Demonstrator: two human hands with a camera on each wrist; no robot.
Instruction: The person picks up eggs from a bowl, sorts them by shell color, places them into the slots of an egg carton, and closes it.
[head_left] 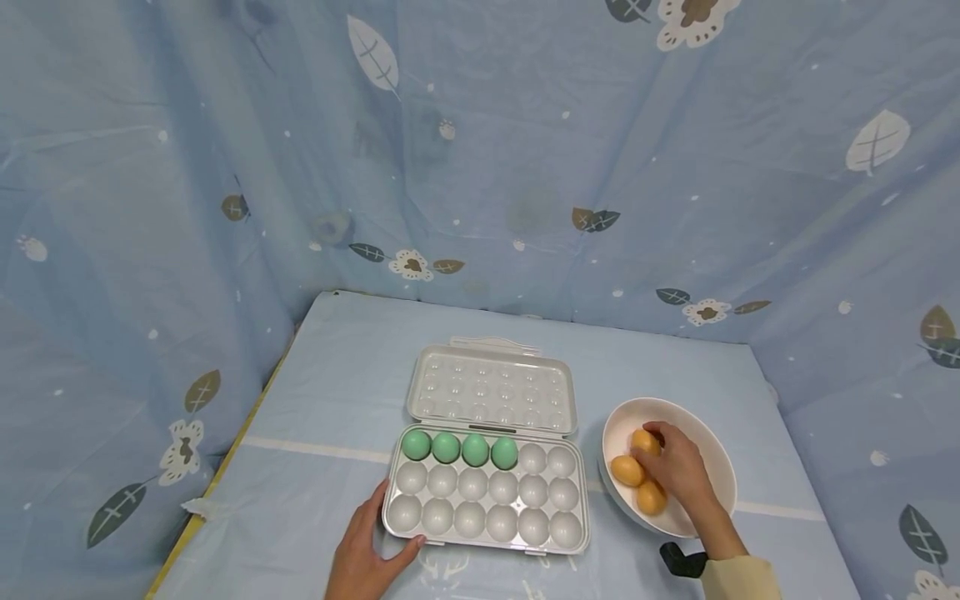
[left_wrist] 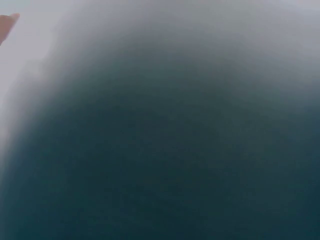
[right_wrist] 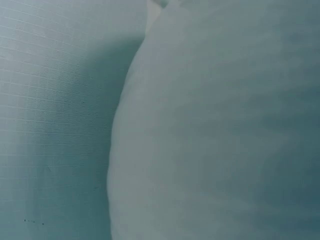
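A pale egg box (head_left: 487, 547) lies with its lid (head_left: 491, 387) folded back, on the table. Four-sided cups line its base; several green eggs (head_left: 475, 450) fill part of the far row. My left hand (head_left: 363, 550) touches the near left corner of the box, fingers along the left side and thumb at the front edge. To the right is a white bowl (head_left: 708, 454) holding orange eggs (head_left: 627, 471). Inside it, my right hand (head_left: 678, 467) pinches the farthest orange egg (head_left: 645, 442) between thumb and fingers. The left wrist view is mostly dark blur, with a fingertip (left_wrist: 7, 26) showing.
A pale blue cloth (head_left: 330, 375) covers the table, with patterned curtains (head_left: 487, 167) hanging behind and at both sides. A black object (head_left: 681, 560) sits by my right wrist. In the right wrist view, a pale curved surface (right_wrist: 200, 130) takes up most of the frame.
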